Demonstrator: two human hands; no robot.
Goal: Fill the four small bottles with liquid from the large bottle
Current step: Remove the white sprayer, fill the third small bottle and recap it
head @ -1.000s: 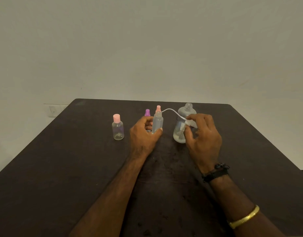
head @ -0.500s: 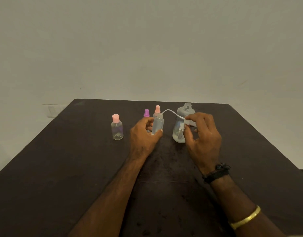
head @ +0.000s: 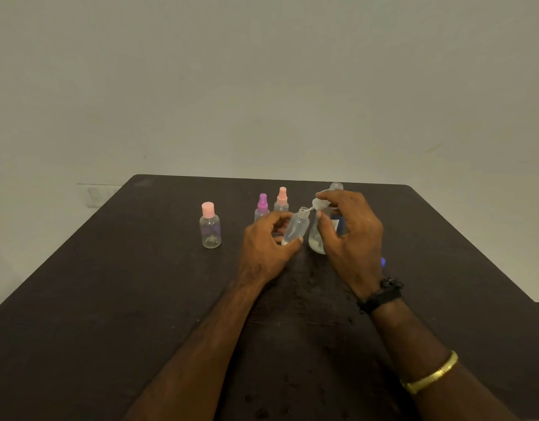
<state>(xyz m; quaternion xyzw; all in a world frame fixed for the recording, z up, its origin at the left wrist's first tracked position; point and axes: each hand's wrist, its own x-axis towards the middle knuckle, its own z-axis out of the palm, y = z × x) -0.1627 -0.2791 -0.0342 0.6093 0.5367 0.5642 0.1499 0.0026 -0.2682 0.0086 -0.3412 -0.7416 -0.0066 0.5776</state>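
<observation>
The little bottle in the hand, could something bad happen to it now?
Maybe. The left hand holds the small open bottle tilted, so liquid might dribble out. The right hand feeds a thin tube into its narrow mouth; a miss could wet the table. The uncapped large bottle behind could get bumped over.

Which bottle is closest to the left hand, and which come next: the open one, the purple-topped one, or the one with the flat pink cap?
From the left hand:
1. Open small bottle: held in its fingers, tilted.
2. Purple-topped bottle: standing just behind the hand.
3. Flat pink-capped bottle: standing alone, off to the left.
</observation>
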